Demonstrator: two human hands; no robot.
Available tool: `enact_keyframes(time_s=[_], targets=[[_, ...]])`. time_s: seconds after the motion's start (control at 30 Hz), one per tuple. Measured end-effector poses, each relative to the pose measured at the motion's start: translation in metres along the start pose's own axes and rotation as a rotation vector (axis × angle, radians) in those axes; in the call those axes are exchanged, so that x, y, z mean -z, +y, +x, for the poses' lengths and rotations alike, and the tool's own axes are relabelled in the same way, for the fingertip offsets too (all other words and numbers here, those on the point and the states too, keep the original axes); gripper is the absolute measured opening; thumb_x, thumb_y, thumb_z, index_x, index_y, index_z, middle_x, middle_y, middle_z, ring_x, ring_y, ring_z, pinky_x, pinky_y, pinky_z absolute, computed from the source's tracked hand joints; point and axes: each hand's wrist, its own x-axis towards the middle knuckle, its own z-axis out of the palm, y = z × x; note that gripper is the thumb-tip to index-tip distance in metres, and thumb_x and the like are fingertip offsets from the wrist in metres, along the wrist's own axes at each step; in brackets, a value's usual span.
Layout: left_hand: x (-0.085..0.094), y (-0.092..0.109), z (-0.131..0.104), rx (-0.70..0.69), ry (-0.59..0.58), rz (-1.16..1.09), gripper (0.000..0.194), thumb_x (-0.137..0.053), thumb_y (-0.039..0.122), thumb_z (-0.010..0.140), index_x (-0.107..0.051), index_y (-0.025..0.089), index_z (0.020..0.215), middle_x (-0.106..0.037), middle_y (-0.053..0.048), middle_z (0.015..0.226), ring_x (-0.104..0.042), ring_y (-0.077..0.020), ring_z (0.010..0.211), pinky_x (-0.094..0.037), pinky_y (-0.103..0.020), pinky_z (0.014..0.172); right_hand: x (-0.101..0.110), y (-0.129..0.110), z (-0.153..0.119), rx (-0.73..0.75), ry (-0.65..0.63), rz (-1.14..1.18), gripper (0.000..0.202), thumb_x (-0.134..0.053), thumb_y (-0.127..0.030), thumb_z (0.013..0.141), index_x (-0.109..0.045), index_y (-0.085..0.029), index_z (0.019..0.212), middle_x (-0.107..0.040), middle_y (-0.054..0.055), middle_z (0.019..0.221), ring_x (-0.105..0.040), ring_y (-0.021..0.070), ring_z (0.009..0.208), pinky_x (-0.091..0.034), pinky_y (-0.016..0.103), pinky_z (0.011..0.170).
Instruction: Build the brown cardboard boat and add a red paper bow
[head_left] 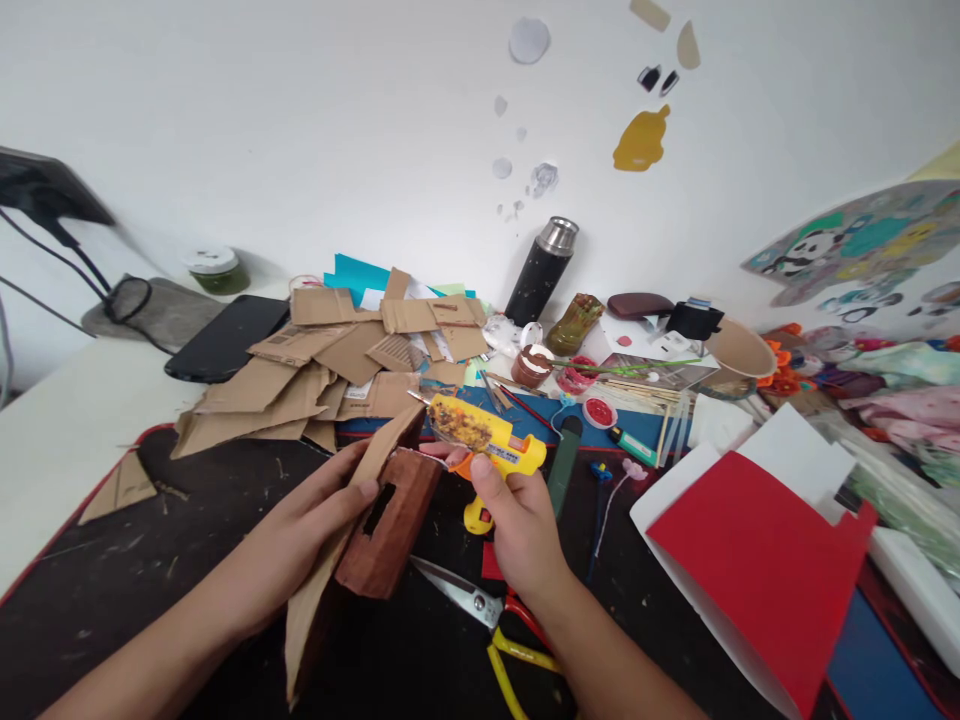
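glue gun [487, 432] is partly hidden by the right hand [523, 522].

The hot glue gun [499, 440] is smooth, glossy yellow plastic ending in a metal nozzle [418, 397] (its barrel is blotched with brown residue that looks rough and crusty). The slotted brown box [397, 540] has a matt, slightly uneven coat resembling paint, while the curved cardboard piece [321, 592] is bare and dull. The cardboard offcuts [247, 388] are matt too, one showing corrugated ribs. The scissors [480, 603] join shiny steel blades to red and yellow plastic handles. The vacuum flask [538, 272] has a dark, speckled body under a bright metal cap. The red sheet [757, 560] looks like smooth, matt paper; the black mat [225, 485] is dull and flecked.
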Motion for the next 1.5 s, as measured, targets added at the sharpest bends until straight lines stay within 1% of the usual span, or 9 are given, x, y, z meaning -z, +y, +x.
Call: enact_keyframes(time_s=[0.1, 0.2, 0.43, 0.5, 0.7, 0.93, 1.1, 1.37, 1.5], targets=[[-0.0002, 0.0001, -0.0004, 0.083, -0.034, -0.087, 0.083, -0.076, 0.070, 0.083, -0.072, 0.027, 0.154, -0.064, -0.005, 0.164, -0.057, -0.0400, 0.156, -0.055, -0.043, 0.121, -0.0001, -0.0001, 0.0001, 0.005, -0.003, -0.012, 0.038, -0.081, -0.063, 0.099, -0.087, -0.026, 0.097, -0.088, 0.010, 0.114, -0.081, 0.0311, 0.115, -0.054, 0.053, 0.119], [-0.0002, 0.0020, -0.0014, 0.102, -0.051, -0.122, 0.081, -0.078, 0.069, 0.084, -0.072, 0.027, 0.154, -0.063, -0.005, 0.165, -0.055, -0.0402, 0.157, -0.051, -0.044, 0.125, -0.0006, -0.0005, 0.0004, -0.008, 0.004, -0.020, 0.038, -0.082, -0.064, 0.098, -0.087, -0.026, 0.096, -0.088, 0.010, 0.114, -0.081, 0.0322, 0.115, -0.054, 0.055, 0.119], [-0.0011, 0.0057, -0.0018, 0.080, -0.076, -0.185, 0.069, -0.082, 0.063, 0.085, -0.079, 0.031, 0.145, -0.071, -0.004, 0.158, -0.062, -0.0405, 0.152, -0.056, -0.043, 0.121, -0.0031, 0.0001, 0.0007, -0.048, 0.037, -0.042, 0.045, -0.083, -0.071, 0.092, -0.086, -0.027, 0.091, -0.088, 0.011, 0.111, -0.081, 0.0352, 0.115, -0.055, 0.058, 0.119], [-0.0014, 0.0056, -0.0018, 0.081, -0.081, -0.199, 0.068, -0.082, 0.062, 0.086, -0.078, 0.031, 0.146, -0.072, -0.004, 0.157, -0.063, -0.0399, 0.151, -0.057, -0.043, 0.120, -0.0028, 0.0004, 0.0005, -0.044, 0.033, -0.036, 0.043, -0.083, -0.070, 0.092, -0.086, -0.027, 0.091, -0.088, 0.011, 0.112, -0.080, 0.0346, 0.115, -0.055, 0.057, 0.119], [-0.0015, 0.0054, -0.0024, 0.086, -0.094, -0.189, 0.070, -0.078, 0.065, 0.088, -0.076, 0.030, 0.148, -0.072, -0.004, 0.158, -0.064, -0.0394, 0.150, -0.060, -0.042, 0.117, -0.0017, 0.0003, -0.0003, -0.006, 0.009, -0.004, 0.036, -0.083, -0.062, 0.097, -0.087, -0.026, 0.096, -0.088, 0.010, 0.114, -0.081, 0.0324, 0.115, -0.055, 0.055, 0.119], [-0.0022, 0.0069, -0.0021, 0.074, -0.059, -0.146, 0.070, -0.079, 0.065, 0.085, -0.078, 0.030, 0.146, -0.072, -0.004, 0.157, -0.064, -0.0405, 0.149, -0.060, -0.042, 0.117, -0.0022, -0.0007, -0.0007, -0.022, 0.015, -0.035, 0.040, -0.082, -0.066, 0.096, -0.086, -0.027, 0.095, -0.087, 0.011, 0.112, -0.081, 0.0328, 0.116, -0.056, 0.055, 0.118], [-0.0018, 0.0080, -0.0022, 0.073, -0.093, -0.147, 0.070, -0.076, 0.065, 0.087, -0.076, 0.030, 0.148, -0.072, -0.004, 0.157, -0.064, -0.0396, 0.150, -0.060, -0.041, 0.117, -0.0016, -0.0001, -0.0002, -0.004, 0.002, -0.016, 0.036, -0.081, -0.063, 0.099, -0.086, -0.027, 0.096, -0.087, 0.010, 0.113, -0.081, 0.0315, 0.117, -0.055, 0.053, 0.120], [-0.0011, 0.0074, -0.0028, 0.078, -0.079, -0.162, 0.068, -0.078, 0.064, 0.086, -0.079, 0.031, 0.146, -0.072, -0.004, 0.157, -0.065, -0.0404, 0.149, -0.061, -0.042, 0.116, -0.0013, -0.0008, -0.0007, -0.017, 0.006, -0.024, 0.037, -0.082, -0.064, 0.097, -0.087, -0.028, 0.097, -0.088, 0.010, 0.114, -0.081, 0.0326, 0.117, -0.055, 0.056, 0.120], [-0.0009, 0.0057, -0.0022, 0.111, -0.064, -0.166, 0.072, -0.080, 0.064, 0.085, -0.077, 0.030, 0.148, -0.070, -0.003, 0.160, -0.061, -0.0398, 0.152, -0.058, -0.042, 0.119, -0.0018, -0.0006, -0.0011, -0.015, -0.002, -0.010, 0.036, -0.082, -0.062, 0.098, -0.087, -0.027, 0.098, -0.088, 0.010, 0.115, -0.081, 0.0323, 0.117, -0.055, 0.056, 0.120]])
